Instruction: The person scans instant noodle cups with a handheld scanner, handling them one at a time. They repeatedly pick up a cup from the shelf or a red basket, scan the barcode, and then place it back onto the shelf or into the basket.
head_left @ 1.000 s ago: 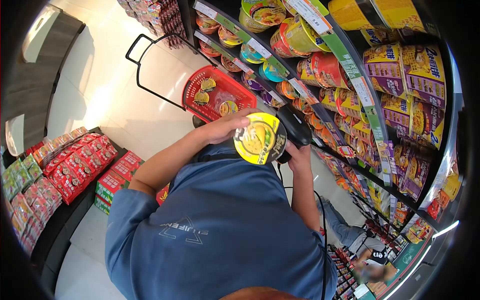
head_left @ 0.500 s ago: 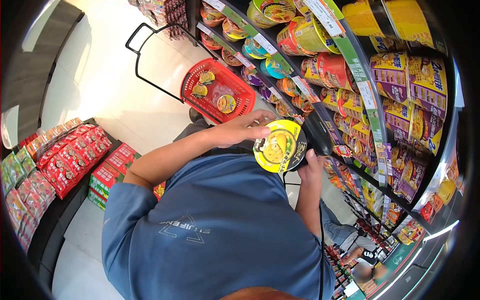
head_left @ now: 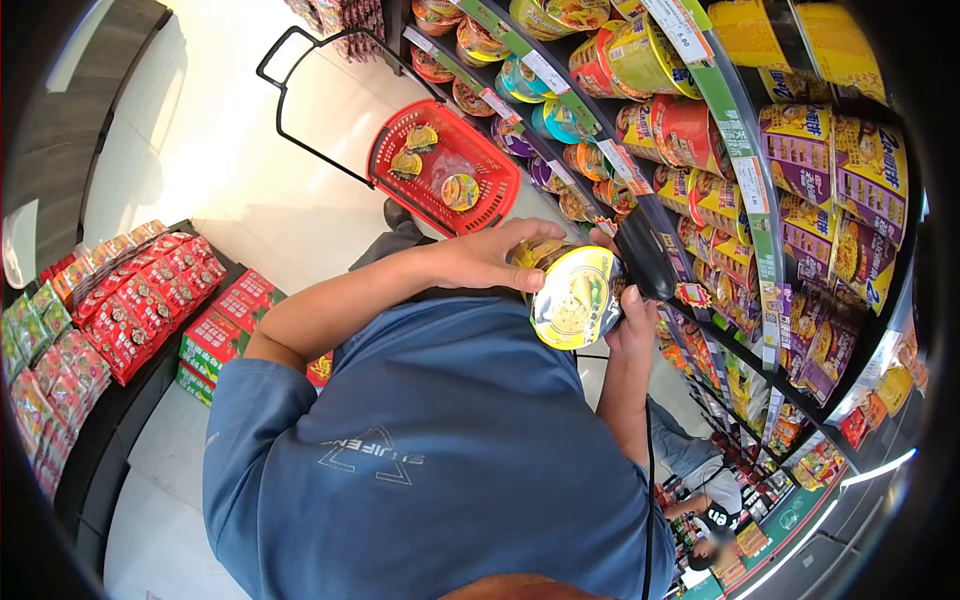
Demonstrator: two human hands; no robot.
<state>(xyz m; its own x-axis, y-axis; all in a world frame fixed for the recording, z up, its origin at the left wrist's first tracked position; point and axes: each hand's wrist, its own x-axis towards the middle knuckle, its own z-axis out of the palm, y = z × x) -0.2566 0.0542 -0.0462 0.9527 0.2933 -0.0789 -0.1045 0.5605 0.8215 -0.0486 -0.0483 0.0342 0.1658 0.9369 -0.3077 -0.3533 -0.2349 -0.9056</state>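
Note:
In the head view, an instant noodle cup (head_left: 576,300) with a yellow lid is held in front of my chest, its lid tilted up toward me and catching glare. My left hand (head_left: 497,258) grips its upper left side, thumb near the lid's edge. My right hand (head_left: 632,318) holds the opposite side, with its thumb along the rim and most of the other fingers hidden behind the cup. Just beyond the right hand is a smooth black object (head_left: 645,258), whose kind I cannot make out.
A red shopping basket (head_left: 495,190) with a long black handle stands on the floor, holding several noodle cups. Shelves (head_left: 745,160) of instant noodles run along the right. Red snack packs (head_left: 150,295) and stacked cartons (head_left: 232,325) are at left. Another person (head_left: 712,490) is at lower right.
The noodle cup has shifted slightly right and tilted, so its side wall now shows beside the lid. Both hands still hold it. The other person has moved.

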